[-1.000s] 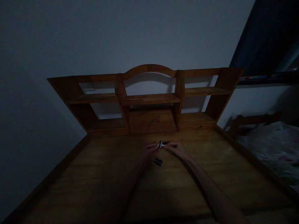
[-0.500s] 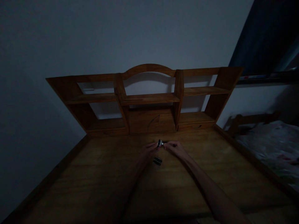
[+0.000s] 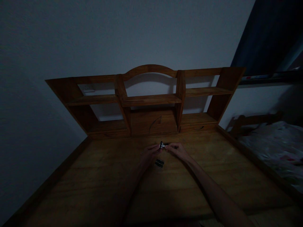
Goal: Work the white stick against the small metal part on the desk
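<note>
In the middle of the desk my left hand [image 3: 152, 150] is closed on the left side of a small black-and-silver object [image 3: 162, 145], too small and dark to name. My right hand [image 3: 177, 149] pinches at the bright metal part on its right end. Both hands meet just above the wooden desktop [image 3: 180, 192]. Below them, towards me, two short dark strips [image 3: 159, 163] lie side by side on the desktop.
A wooden shelf unit [image 3: 151, 100] with open compartments and drawers stands along the back of the desk, against the wall. Raised edges [image 3: 251, 160] run along the desk's sides. To the right lies a plastic-covered heap [image 3: 276, 142]; a dark curtain [image 3: 262, 37] hangs above. The light is dim.
Both hands stay almost still around the small object, which seems to have turned slightly. The whole view has shifted a little. The dark strips have not moved.
</note>
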Action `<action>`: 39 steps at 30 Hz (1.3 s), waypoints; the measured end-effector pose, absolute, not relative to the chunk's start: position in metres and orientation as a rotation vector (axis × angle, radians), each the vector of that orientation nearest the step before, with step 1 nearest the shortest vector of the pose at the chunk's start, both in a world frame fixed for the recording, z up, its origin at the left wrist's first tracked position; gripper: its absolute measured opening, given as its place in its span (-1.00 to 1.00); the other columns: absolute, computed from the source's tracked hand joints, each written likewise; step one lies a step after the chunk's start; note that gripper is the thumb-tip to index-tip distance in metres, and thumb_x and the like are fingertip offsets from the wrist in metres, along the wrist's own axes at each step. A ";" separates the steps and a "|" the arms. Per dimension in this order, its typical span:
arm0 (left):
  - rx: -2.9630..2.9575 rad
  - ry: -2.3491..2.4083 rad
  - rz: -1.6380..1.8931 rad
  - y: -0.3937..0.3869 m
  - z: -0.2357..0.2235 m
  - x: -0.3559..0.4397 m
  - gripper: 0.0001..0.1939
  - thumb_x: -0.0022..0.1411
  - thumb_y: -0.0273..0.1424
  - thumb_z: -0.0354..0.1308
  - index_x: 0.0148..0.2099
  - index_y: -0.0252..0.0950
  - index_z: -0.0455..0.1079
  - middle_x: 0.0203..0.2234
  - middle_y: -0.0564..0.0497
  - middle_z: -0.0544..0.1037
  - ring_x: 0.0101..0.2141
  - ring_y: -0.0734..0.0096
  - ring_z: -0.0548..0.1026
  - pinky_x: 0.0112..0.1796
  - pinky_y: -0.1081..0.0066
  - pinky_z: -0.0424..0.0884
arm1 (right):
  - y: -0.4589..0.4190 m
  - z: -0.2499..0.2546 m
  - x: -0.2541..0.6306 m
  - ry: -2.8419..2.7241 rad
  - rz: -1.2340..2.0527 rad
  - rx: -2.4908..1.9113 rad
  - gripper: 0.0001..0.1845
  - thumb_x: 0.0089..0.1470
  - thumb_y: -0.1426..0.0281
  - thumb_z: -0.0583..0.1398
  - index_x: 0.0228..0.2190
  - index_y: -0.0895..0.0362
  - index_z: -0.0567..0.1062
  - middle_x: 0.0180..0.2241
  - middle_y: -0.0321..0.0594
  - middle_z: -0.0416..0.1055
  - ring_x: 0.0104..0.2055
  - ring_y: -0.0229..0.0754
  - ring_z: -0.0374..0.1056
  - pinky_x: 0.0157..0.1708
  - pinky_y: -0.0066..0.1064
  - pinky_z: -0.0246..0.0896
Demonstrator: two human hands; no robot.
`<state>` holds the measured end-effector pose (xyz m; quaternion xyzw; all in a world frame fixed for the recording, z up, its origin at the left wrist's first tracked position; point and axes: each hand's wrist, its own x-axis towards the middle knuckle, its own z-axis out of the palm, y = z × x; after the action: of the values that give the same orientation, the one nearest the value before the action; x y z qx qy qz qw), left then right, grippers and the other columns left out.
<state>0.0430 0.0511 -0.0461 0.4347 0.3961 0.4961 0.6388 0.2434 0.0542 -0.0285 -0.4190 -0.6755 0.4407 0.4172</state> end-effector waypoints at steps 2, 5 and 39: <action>0.980 0.908 1.128 0.053 -0.048 0.042 -0.46 -0.15 -0.03 0.45 -0.20 -0.33 0.58 -0.14 -0.23 0.63 0.00 -0.05 0.51 0.08 0.10 0.34 | 0.054 -0.028 0.244 -1.702 1.118 -1.039 -0.45 0.03 -0.07 0.22 -0.47 0.19 0.59 -0.55 -0.28 0.37 -0.50 -0.29 0.16 -0.52 -0.47 -0.03; 0.987 0.889 1.111 0.054 -0.050 0.041 -0.48 -0.11 -0.07 0.44 -0.18 -0.34 0.58 -0.12 -0.23 0.62 -0.01 -0.01 0.52 0.09 0.12 0.34 | 0.056 -0.031 0.245 -1.712 1.136 -1.027 -0.47 0.04 -0.05 0.23 -0.47 0.20 0.59 -0.57 -0.31 0.32 -0.52 -0.32 0.10 -0.52 -0.46 -0.07; 1.116 0.964 1.167 0.057 -0.051 0.046 -0.42 -0.14 0.02 0.41 -0.18 -0.31 0.58 -0.19 -0.19 0.63 -0.13 0.04 0.58 -0.02 0.11 0.46 | 0.053 -0.026 0.250 -1.783 1.139 -1.042 -0.34 0.21 -0.09 0.03 -0.52 0.21 0.52 -0.62 -0.33 0.26 -0.56 -0.32 0.10 -0.56 -0.48 -0.10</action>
<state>0.0460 0.0565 -0.0513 0.4794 0.4140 0.5014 0.5894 0.2496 0.0533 -0.0264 -0.4084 -0.6987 0.4465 0.3818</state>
